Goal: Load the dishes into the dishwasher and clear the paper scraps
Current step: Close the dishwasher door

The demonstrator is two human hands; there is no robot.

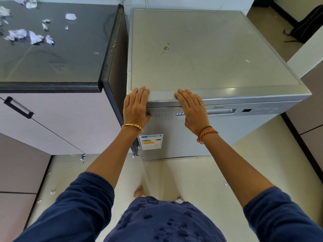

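A silver dishwasher (209,55) stands in front of me with its door closed. Its control panel display (180,113) shows lit digits. My left hand (135,105) lies flat over the front top edge at the left, its thumb on a panel button. My right hand (193,109) rests with straight fingers on the same edge, covering part of the panel. Several torn white paper scraps (35,37) are scattered on the dark countertop (61,58) at the upper left. No dishes are in view.
A cabinet with a black handle (18,107) sits under the countertop. Small paper bits (52,192) lie on the tiled floor near the cabinet base. A dark bag (309,23) rests on the floor at the far right, beside a wall.
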